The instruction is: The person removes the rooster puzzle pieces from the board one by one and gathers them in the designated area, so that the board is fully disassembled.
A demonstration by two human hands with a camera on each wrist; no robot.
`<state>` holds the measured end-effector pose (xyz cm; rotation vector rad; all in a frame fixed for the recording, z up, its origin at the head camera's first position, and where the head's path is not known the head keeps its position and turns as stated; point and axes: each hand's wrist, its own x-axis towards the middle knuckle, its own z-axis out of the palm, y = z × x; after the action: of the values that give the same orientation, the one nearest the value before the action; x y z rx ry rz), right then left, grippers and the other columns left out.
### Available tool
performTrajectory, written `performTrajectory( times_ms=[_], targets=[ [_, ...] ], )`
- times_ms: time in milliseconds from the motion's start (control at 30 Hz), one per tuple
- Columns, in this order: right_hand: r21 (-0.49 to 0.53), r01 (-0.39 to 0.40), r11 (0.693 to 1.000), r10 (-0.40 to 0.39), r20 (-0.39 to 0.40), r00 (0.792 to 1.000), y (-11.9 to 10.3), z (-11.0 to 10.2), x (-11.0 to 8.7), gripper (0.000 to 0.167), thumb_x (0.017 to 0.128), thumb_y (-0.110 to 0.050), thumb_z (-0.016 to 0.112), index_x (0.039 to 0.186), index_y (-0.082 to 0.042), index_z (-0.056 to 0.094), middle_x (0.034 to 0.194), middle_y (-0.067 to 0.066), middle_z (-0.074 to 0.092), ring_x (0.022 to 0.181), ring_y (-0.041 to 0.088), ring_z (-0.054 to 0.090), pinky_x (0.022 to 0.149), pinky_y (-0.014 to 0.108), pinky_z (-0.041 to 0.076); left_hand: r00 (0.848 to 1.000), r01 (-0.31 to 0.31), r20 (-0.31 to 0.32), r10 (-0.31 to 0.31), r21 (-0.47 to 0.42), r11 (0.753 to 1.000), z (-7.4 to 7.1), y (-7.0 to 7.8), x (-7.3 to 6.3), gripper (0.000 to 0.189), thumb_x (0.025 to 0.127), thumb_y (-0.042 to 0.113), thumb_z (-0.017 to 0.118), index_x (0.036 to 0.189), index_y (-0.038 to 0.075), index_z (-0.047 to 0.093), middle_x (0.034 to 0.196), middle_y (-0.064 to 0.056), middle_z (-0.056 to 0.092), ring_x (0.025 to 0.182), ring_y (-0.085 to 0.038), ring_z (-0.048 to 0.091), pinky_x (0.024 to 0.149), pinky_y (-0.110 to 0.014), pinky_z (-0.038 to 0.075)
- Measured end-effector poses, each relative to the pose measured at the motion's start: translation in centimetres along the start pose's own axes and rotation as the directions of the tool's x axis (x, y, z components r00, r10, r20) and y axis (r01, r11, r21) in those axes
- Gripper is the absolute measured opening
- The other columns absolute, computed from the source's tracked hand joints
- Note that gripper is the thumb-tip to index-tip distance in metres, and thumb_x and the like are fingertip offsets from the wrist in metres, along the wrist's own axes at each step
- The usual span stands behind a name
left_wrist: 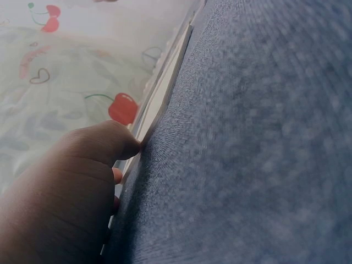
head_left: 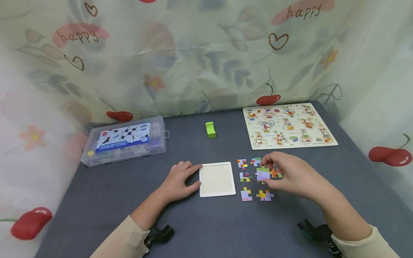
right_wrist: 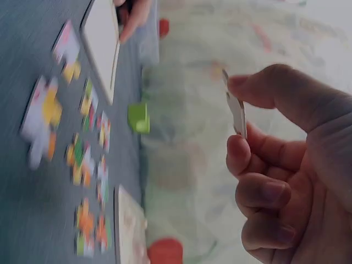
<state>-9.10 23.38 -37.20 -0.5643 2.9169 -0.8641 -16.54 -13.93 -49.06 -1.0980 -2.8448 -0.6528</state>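
My right hand [head_left: 288, 171] pinches a jigsaw puzzle piece [head_left: 263, 174] with purple and green print, lifted over the other pieces. In the right wrist view the held piece [right_wrist: 236, 110] appears edge-on between thumb and fingers. Several loose puzzle pieces [head_left: 246, 195] lie on the table below and left of this hand. A pale square puzzle frame [head_left: 233, 179] lies flat left of them, its inner panel bare. My left hand [head_left: 180, 179] touches the frame's left edge with thumb and forefinger spread. From the left wrist, the thumb [left_wrist: 118, 144] rests right at the frame's edge.
A clear plastic case [head_left: 155, 143] with a blue label stands at the back left. A green block [head_left: 210, 130] sits at the back middle. The board with cartoon figures [head_left: 274, 125] lies at the back right. Behind the grey table [head_left: 206, 229] hangs a printed curtain [head_left: 200, 71].
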Motion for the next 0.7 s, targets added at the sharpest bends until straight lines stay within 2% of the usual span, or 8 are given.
performTrajectory(
  times_ms=[67, 300, 500, 700],
  targets=[
    [-0.005, -0.005, 1.0, 0.005, 0.0, 1.0, 1.0, -0.4, -0.9, 0.038, 0.079, -0.02, 0.089, 0.11, -0.019, 0.067, 0.094, -0.007, 0.057, 0.075, 0.012, 0.048, 0.065, 0.028, 0.043, 1.0, -0.002, -0.002, 0.002, -0.001, 1.0, 0.0, 0.0, 0.0, 0.054, 0.096, 0.039, 0.066, 0.145, 0.016, 0.061, 0.101, 0.002, 0.055, 0.082, -0.014, 0.04, 0.075, -0.036, 0.033],
    [0.021, -0.053, 0.998, 0.052, 0.047, 0.998, 4.5, -0.3, -3.3, 0.039, 0.081, -0.02, 0.089, 0.113, -0.017, 0.066, 0.095, -0.006, 0.052, 0.07, 0.011, 0.046, 0.061, 0.027, 0.04, 1.0, -0.003, -0.002, 0.003, 0.013, 1.0, 0.1, 0.0, 0.0, 0.054, 0.096, 0.039, 0.067, 0.145, 0.016, 0.062, 0.102, 0.002, 0.055, 0.081, -0.014, 0.04, 0.074, -0.035, 0.033],
    [0.07, -0.072, 0.995, 0.065, 0.103, 0.993, 7.1, 1.4, -4.0, 0.036, 0.081, -0.02, 0.089, 0.111, -0.017, 0.068, 0.093, -0.004, 0.052, 0.069, 0.008, 0.046, 0.062, 0.026, 0.041, 1.0, -0.01, -0.011, 0.011, 0.018, 1.0, 0.2, -0.1, 0.2, 0.052, 0.096, 0.039, 0.067, 0.143, 0.017, 0.063, 0.102, 0.002, 0.057, 0.083, -0.014, 0.041, 0.075, -0.035, 0.033],
    [0.061, -0.072, 0.996, 0.063, 0.144, 0.988, 8.4, 2.5, -4.0, 0.032, 0.082, -0.022, 0.088, 0.108, -0.018, 0.069, 0.089, -0.005, 0.05, 0.07, 0.006, 0.046, 0.064, 0.026, 0.041, 0.999, -0.015, -0.042, 0.015, 0.0, 1.0, 0.3, -0.1, 0.2, 0.049, 0.096, 0.037, 0.068, 0.14, 0.017, 0.065, 0.097, 0.004, 0.056, 0.08, -0.013, 0.041, 0.074, -0.035, 0.033]
  ],
)
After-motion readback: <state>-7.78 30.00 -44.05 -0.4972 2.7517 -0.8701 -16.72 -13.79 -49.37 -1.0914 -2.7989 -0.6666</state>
